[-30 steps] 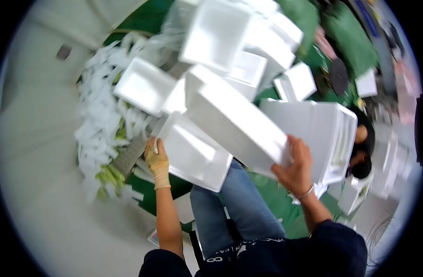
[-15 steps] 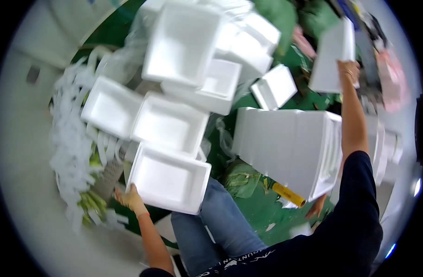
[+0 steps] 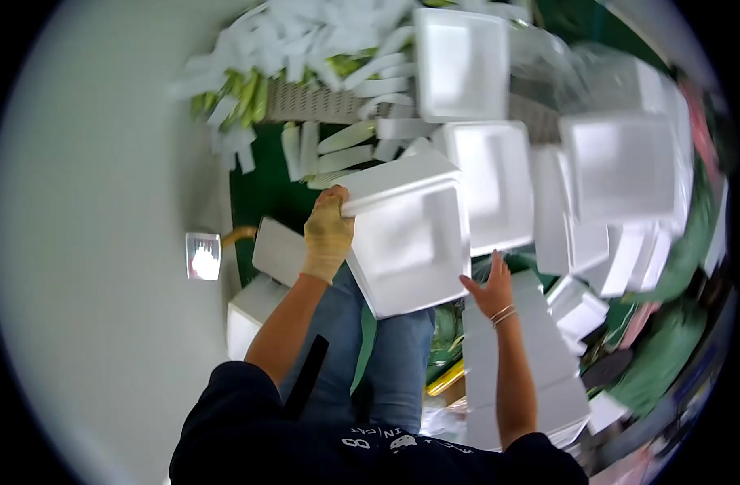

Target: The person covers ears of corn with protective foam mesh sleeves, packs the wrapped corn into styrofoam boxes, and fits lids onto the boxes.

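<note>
My left hand (image 3: 328, 236), in a yellowish glove, grips the left rim of an open white foam box (image 3: 414, 246). The box is tilted above my knees, its hollow inside facing me. At its lower right corner is my right hand (image 3: 493, 289), bare, fingers spread; whether the thumb touches the rim I cannot tell. Right behind stands a second open foam box (image 3: 489, 182). A third foam box (image 3: 463, 65) lies farther back.
Long green produce (image 3: 244, 97) and white wraps (image 3: 313, 36) are heaped at the back left. More foam boxes (image 3: 620, 166) are piled to the right. A row of nested foam boxes (image 3: 519, 356) lies beside my right forearm. A yellow tube (image 3: 445, 378) is near my knee.
The view has turned right-to-left, swinging the boxes rightward. My right hand has let go of a white foam panel and come to the box. My left hand still holds a foam box, now tilted.
</note>
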`<state>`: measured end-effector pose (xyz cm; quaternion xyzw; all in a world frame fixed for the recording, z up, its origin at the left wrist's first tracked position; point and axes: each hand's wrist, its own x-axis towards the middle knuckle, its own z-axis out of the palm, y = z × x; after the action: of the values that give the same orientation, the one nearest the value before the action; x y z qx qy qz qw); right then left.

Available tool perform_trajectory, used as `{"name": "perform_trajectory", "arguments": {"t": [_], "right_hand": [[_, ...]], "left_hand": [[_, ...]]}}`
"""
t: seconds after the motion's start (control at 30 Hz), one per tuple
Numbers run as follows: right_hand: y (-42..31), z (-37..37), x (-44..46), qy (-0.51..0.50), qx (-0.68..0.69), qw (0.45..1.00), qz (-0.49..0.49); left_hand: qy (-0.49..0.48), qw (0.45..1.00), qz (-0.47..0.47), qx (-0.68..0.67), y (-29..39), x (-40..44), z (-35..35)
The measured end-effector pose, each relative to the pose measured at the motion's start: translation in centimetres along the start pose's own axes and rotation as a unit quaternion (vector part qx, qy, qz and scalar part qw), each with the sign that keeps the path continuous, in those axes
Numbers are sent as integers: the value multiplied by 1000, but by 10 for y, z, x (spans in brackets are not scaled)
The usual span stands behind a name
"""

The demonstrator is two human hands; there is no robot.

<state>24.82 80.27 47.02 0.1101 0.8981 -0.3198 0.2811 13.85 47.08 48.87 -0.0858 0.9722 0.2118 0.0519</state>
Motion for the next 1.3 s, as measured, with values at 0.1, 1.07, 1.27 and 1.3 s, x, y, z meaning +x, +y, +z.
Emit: {"name": "perform_trajectory", "arguments": {"t": [0.1,1.07,1.27,1.3], "right_hand": [[-58,25,5,-46,34,998,-40],[-324,268,29,-381,610,685,113],[-382,244,59,-127,491,849,144],[-385,240,76,-124,484,859,114]], "left_hand": [[55,995,-78,-8,-74,-48,-44],[127,840,-362,-384,-443,-263,11],[124,779,-365,-495,-358,-194,45],[69,788,-381,-478,-353,-175,35]]}}
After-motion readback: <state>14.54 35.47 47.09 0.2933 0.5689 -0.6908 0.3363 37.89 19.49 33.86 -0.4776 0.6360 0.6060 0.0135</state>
